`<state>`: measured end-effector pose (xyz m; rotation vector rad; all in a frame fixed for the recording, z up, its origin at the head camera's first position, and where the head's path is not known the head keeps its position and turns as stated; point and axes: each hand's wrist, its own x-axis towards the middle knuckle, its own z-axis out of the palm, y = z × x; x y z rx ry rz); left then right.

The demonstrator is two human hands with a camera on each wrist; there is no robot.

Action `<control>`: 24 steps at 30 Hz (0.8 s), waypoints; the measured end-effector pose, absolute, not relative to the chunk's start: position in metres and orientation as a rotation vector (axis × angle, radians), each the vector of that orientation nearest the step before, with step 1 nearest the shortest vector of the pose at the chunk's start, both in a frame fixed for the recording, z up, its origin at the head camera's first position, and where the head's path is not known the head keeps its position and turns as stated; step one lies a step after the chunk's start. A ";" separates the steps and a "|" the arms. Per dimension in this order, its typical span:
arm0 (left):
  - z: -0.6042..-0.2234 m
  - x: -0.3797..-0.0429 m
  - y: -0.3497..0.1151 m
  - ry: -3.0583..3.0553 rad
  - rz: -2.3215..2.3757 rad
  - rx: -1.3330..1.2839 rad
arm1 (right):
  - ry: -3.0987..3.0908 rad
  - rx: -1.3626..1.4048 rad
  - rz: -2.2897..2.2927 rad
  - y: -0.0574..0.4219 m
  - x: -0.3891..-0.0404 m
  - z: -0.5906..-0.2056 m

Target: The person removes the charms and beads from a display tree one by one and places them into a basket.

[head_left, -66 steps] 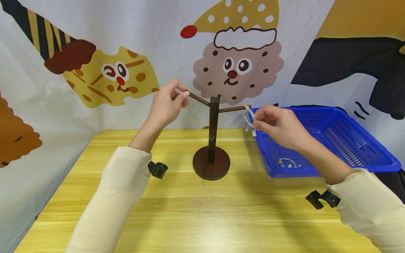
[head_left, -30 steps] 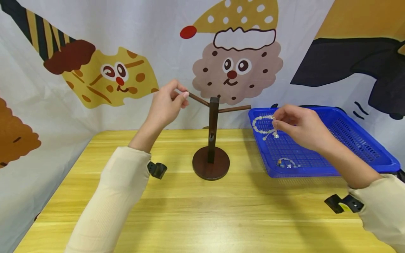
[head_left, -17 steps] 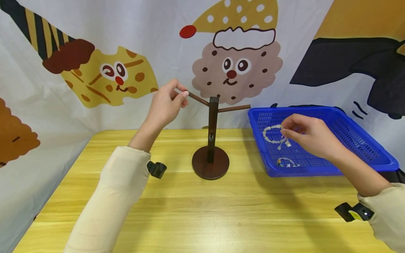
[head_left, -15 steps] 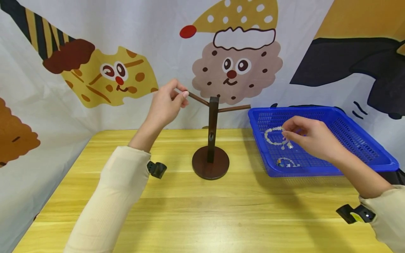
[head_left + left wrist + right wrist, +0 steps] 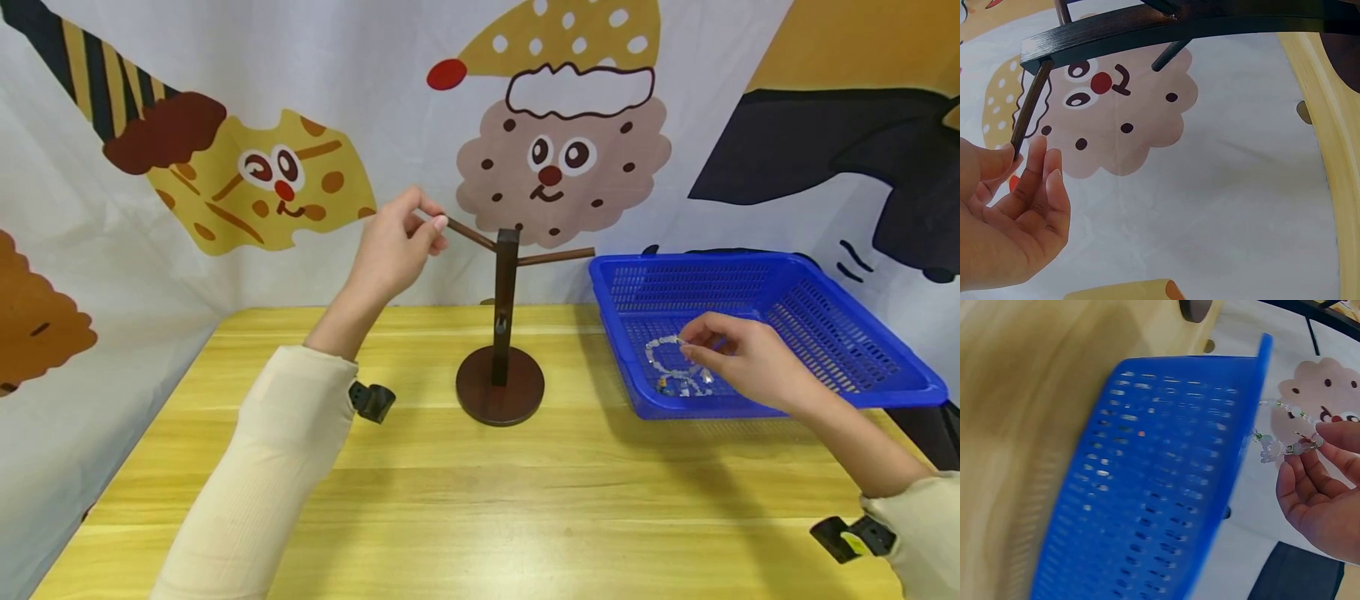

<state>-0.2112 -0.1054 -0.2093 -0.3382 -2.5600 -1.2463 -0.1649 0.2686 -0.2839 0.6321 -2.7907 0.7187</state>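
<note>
My left hand pinches the tip of the upper left peg of a dark wooden stand. The left wrist view shows thumb and forefinger on that peg. Over the blue basket, my right hand pinches a pale beaded bracelet that hangs as a loop. Green beads and a clear flower charm on it show in the right wrist view. A second beaded bracelet lies in the basket's near left part, partly overlapped by the held one.
The stand's right peg points toward the basket's back left corner and bears nothing. The stand's round base rests on the wooden table. Behind the table hangs a white cloth printed with cartoon figures.
The right hand has drawn the bracelet off the right peg's tip, carried it right and lowered it into the basket's area. The left hand has stayed on its peg.
</note>
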 end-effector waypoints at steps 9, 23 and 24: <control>-0.210 -0.212 -0.105 -2.562 -1.249 -0.330 | -2.842 0.577 0.735 0.274 -0.163 -0.295; -0.213 -0.212 -0.108 -2.555 -1.278 -0.312 | -2.852 0.521 0.729 0.280 -0.164 -0.294; -0.213 -0.212 -0.108 -2.552 -1.286 -0.312 | -2.852 0.517 0.733 0.280 -0.164 -0.294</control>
